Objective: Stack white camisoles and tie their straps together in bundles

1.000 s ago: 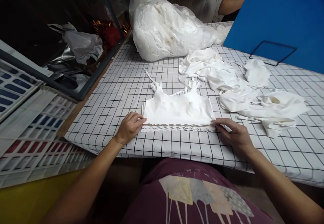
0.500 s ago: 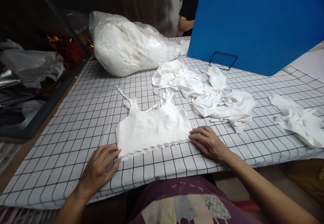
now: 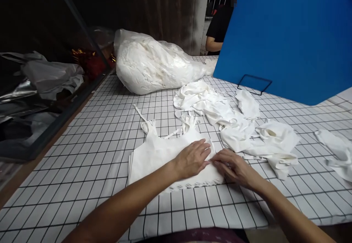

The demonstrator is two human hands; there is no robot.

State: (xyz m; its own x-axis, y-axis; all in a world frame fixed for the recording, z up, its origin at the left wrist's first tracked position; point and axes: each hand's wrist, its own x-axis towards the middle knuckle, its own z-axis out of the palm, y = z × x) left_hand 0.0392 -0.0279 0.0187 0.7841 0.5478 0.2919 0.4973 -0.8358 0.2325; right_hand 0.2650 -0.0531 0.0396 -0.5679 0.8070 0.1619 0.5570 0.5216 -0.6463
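Observation:
A stack of flat white camisoles [image 3: 156, 157] with thin straps and a wavy hem lies in front of me. My left hand [image 3: 194, 158] rests on the right part of the top camisole, fingers stretched out over the cloth. At the right side edge of the stack is my right hand [image 3: 233, 168], its fingers drawn together on the camisole's edge. The two hands are close to each other. My left forearm covers part of the lower left of the stack.
Crumpled white garments [image 3: 236, 129] lie behind and to the right, with another garment [image 3: 337, 153] farther right. A stuffed clear plastic bag [image 3: 156, 65] sits at the back. A blue board [image 3: 283, 37] stands at right, partly hiding a person [image 3: 218, 30]. A checked cloth [image 3: 90, 151] covers the table.
My left hand has moved from the stack's left lower corner across to its right part. My right hand has slid slightly up the right edge. The camera view has shifted.

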